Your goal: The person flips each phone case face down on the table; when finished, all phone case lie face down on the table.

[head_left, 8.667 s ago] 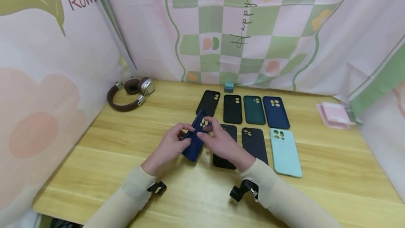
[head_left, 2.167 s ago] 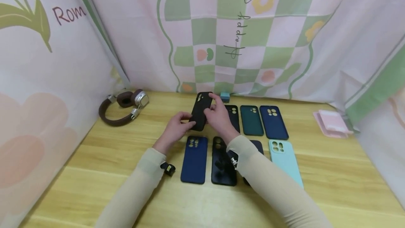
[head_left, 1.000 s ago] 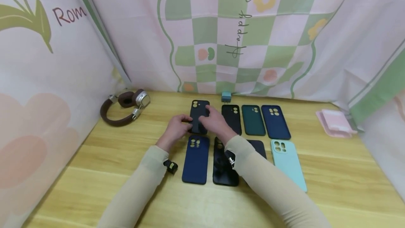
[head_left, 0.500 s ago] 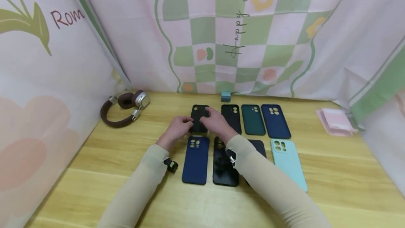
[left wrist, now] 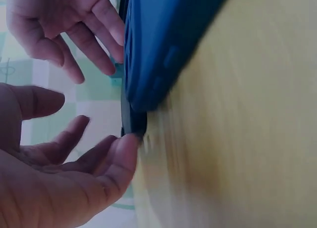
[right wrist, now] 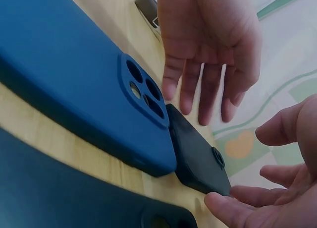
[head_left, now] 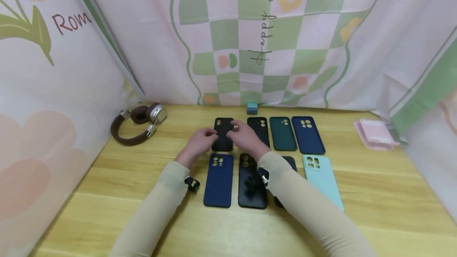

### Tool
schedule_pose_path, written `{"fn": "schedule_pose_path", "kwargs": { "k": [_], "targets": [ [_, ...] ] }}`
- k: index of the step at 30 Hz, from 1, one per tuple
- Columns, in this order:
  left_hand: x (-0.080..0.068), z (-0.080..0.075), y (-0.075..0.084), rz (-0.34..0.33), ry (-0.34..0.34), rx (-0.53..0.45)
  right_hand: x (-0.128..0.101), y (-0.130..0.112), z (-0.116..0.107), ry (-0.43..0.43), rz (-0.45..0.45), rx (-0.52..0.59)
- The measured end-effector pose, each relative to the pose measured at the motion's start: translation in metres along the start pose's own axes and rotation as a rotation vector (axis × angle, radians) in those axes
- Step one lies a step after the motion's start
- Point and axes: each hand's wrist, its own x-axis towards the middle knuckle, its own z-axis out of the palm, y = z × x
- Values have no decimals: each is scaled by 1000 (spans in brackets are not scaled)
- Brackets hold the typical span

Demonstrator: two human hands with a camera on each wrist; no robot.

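A black phone case (head_left: 224, 135) lies flat at the left end of the back row, its camera holes at the upper left. My left hand (head_left: 198, 144) is at its left edge with loosely bent fingers. My right hand (head_left: 247, 137) is at its right edge, thumb and fingers apart. In the right wrist view, fingertips of the right hand (right wrist: 277, 188) are by the edge of the black case (right wrist: 200, 158), and the left hand's fingers hang straight. Directly in front lies a blue phone case (head_left: 218, 183).
The back row continues with another black case (head_left: 260, 132), a green case (head_left: 283, 134) and a blue one. In front are a glossy black case (head_left: 246, 193), a dark case partly under the right sleeve, and a mint case (head_left: 323, 177). Headphones (head_left: 133, 140), a blue cube (head_left: 252, 108) and pink items (head_left: 375, 134) stand around.
The black case, held up tilted earlier, was lowered onto the table behind the blue case and straightened. The blue case, in both hands at first, now lies in the front row.
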Motion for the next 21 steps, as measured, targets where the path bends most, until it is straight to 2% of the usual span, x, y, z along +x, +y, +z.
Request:
{"fn": "schedule_pose_path", "kwargs": {
  "k": [4,9,16,21],
  "targets": [
    [1,8,8,76,30,16,-2,7,-10,0,-6,7],
    [4,19,26,135,27,69,-5,14,-26,72,-46,1],
    [15,44,50,179,-81,102,-11,26,-49,153,-37,75],
    [20,62,59,195,-149,181,-15,37,-65,215,-7,65]
  ]
}}
